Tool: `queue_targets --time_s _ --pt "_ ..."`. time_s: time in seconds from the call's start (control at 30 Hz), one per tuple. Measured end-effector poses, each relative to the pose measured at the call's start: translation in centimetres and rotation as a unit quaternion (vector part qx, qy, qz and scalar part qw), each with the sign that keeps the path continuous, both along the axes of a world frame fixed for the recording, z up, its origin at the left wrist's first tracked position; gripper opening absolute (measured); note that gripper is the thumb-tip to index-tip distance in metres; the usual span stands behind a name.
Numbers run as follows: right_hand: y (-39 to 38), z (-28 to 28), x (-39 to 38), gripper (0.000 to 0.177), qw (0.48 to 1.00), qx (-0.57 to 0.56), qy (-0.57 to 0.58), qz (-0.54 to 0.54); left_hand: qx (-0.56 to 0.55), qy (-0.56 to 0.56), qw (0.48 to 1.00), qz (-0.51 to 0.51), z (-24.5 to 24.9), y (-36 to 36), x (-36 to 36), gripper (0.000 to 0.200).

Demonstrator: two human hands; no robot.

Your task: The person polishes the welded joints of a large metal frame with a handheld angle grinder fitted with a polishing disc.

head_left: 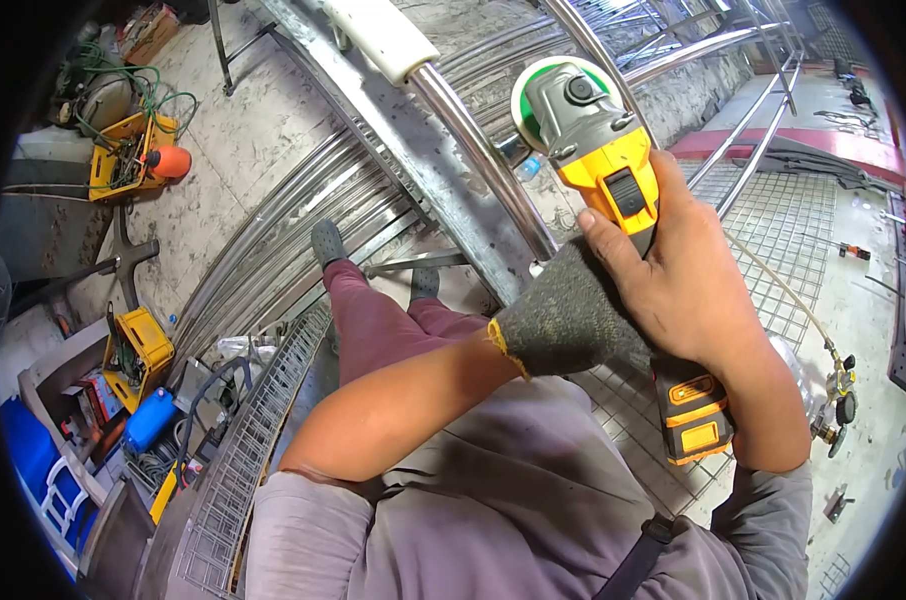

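My bare right hand (pixel 693 265) is wrapped around a yellow and black cordless angle grinder (pixel 613 165), its thumb along the near side. A white and green disc (pixel 522 112) sits at the grinder's head, and its battery (pixel 698 425) points toward my body. My left hand (pixel 573 310), in a dark knit glove with a yellow cuff, is against the grinder's body below my right thumb. Its fingers are hidden. Just left of the disc runs a shiny metal tube (pixel 483 155) with a white sleeve (pixel 383 38), lying along a grey metal beam (pixel 423 190).
Bundled metal tubes (pixel 263 230) lie on the floor by my feet. At left are yellow tool boxes (pixel 138 350) and a blue cylinder (pixel 150 420). Wire mesh (pixel 773 250) and a hose with a valve fitting (pixel 841 395) lie at right. Bent rails (pixel 768 130) rise behind.
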State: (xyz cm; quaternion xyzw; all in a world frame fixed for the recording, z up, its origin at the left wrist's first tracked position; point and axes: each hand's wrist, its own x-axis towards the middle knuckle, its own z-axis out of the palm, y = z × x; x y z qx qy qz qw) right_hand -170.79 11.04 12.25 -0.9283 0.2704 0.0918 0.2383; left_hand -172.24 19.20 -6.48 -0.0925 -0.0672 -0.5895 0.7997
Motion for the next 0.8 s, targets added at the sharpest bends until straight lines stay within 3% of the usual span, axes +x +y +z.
queue_targets --time_s 0.1,0.17,0.23,0.3,0.37,0.43,0.47,0.53,0.57,0.63,0.67,0.8 --pt "0.3 0.6 0.7 0.046 0.999 0.005 0.039 0.008 -0.146 0.126 0.981 0.026 -1.0 -1.5 -1.2 0.048" --pt "0.8 1.8 1.4 0.045 0.997 0.026 0.076 0.007 -0.222 0.306 0.923 -0.070 -0.6 -1.7 -1.2 0.049" --pt "0.2 1.5 1.5 0.045 0.996 0.039 0.084 -0.005 -0.222 0.292 0.926 -0.095 -0.3 -0.8 -0.7 0.050" --pt "0.0 1.5 1.5 0.045 0.996 0.055 0.076 -0.005 -0.117 0.263 0.954 -0.088 -1.2 -0.4 -1.1 0.052" --pt "0.0 0.4 0.6 0.053 0.997 0.073 0.024 0.004 0.097 0.211 0.971 -0.053 -3.7 -0.5 -2.4 0.053" --pt "0.2 0.5 0.2 0.056 0.995 0.090 0.026 -0.012 0.024 0.017 0.999 -0.040 -1.5 0.8 -1.3 0.054" --pt "0.3 0.5 -0.1 0.052 0.995 0.093 0.034 -0.018 0.039 -0.132 0.990 0.003 -0.4 1.6 -0.7 0.055" --pt "0.2 0.5 -0.4 0.046 0.994 0.099 0.048 -0.029 0.083 -0.422 0.896 0.112 1.9 3.3 0.6 0.056" --pt "0.1 0.6 -0.4 0.046 0.993 0.103 0.051 -0.031 0.124 -0.564 0.796 0.181 2.5 3.2 0.7 0.056" --pt "0.0 0.8 -0.5 0.047 0.992 0.109 0.058 -0.039 0.143 -0.690 0.661 0.258 2.6 2.8 0.3 0.054" --pt "-0.2 0.6 -0.7 0.050 0.992 0.118 0.035 -0.032 0.150 -0.719 0.621 0.273 2.8 2.9 0.0 0.053" --pt "-0.8 -0.2 -0.9 0.056 0.989 0.147 -0.005 -0.028 0.165 -0.731 0.621 0.229 3.4 3.4 0.7 0.047"
